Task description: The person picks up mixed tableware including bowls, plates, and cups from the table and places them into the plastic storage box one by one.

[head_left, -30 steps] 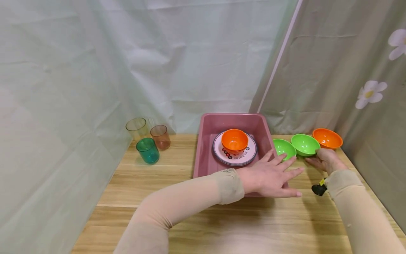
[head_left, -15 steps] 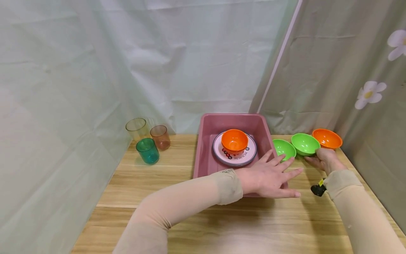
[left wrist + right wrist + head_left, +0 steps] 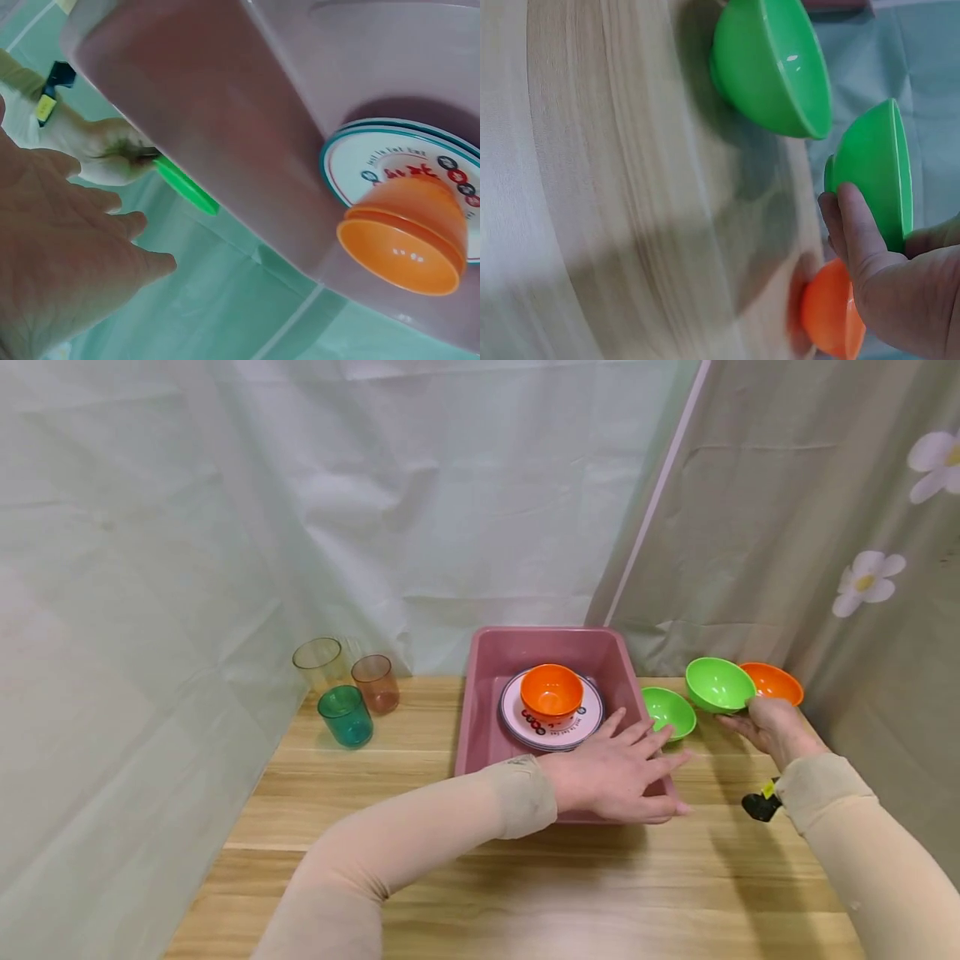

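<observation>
My right hand (image 3: 780, 731) grips a green bowl (image 3: 718, 685) by its near right side; in the right wrist view that bowl (image 3: 874, 169) is off the table, fingers beneath it and thumb at the rim. My left hand (image 3: 618, 772) is spread, palm down, over the near right edge of a pink bin (image 3: 480, 727). Whether it touches the bin cannot be told. A second green bowl (image 3: 671, 714) stands right of the bin, and an orange bowl (image 3: 780, 683) stands behind the right hand. In the bin, nested orange bowls (image 3: 405, 240) sit on stacked white plates (image 3: 352, 161).
Three tinted glasses stand at the table's left: a yellow one (image 3: 318, 664), a reddish one (image 3: 377, 685) and a teal one (image 3: 347, 718). Curtains (image 3: 450, 527) close in the back and sides. A black strap piece with a yellow tag (image 3: 761, 806) is on the right wrist.
The right hand has raised the green bowl off the table, and it now overlaps the orange bowl behind it. The left hand has shifted slightly left, its fingers still spread.
</observation>
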